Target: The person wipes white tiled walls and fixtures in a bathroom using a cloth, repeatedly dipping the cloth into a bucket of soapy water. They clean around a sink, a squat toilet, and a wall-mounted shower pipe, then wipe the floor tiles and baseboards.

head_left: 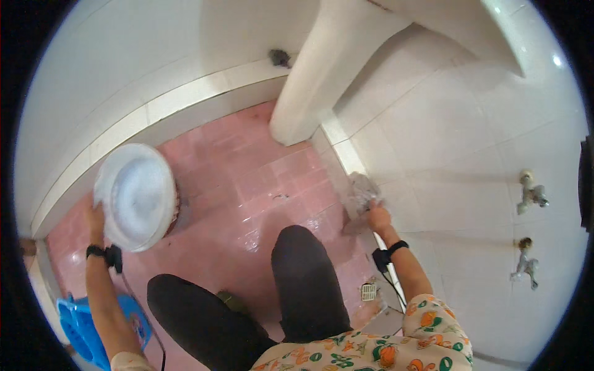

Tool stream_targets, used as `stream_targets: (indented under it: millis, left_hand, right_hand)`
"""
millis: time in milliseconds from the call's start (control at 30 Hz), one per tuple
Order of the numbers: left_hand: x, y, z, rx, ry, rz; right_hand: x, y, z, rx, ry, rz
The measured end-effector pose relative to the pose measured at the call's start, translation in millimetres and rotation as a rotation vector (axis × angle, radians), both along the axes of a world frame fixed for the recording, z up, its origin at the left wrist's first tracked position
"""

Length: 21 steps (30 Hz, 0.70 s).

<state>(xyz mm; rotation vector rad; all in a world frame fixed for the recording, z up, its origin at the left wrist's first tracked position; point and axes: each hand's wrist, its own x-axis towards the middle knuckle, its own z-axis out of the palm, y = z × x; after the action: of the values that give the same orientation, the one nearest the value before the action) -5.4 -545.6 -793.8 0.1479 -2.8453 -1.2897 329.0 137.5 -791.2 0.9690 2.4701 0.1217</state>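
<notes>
My left hand [94,222] is closed on the left rim of a round white basin [165,217], which is tilted and contains whitish, foamy-looking water. At the right, my right hand [378,217] holds a crumpled, greyish wet cloth [364,188] against the low ledge at the foot of the tiled wall. Part of the cloth is blurred, and the fingertips are partly hidden by it. Each wrist wears a black strap with a small device and a cable.
Pink floor tiles [247,185] look wet. A white sink pedestal [309,93] stands ahead. Two taps [531,196] stick out of the right wall. A blue plastic container [86,331] sits near my left forearm, and a floor drain [369,292] lies near my right knee. A dark crumpled item [279,58] rests on the far ledge.
</notes>
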Motion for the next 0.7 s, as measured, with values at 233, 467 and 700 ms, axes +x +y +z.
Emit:
stream_targets:
  millis: [233,467,700]
  left_hand:
    - [1.6,-52.2,-13.8,-0.126,0.272,-0.150]
    - [-19.0,-75.9,-50.6,0.030,0.246,-0.063]
    - [-22.5,-68.5,-60.6,-0.148,0.239,-0.160]
  right_hand:
    - [4.1,6.4,-10.2,-0.022,0.105,-0.003]
    - [11.5,-8.5,-10.9,-0.027,0.145,-0.346]
    - [-0.6,-1.3,11.0,-0.005,0.874,-0.500]
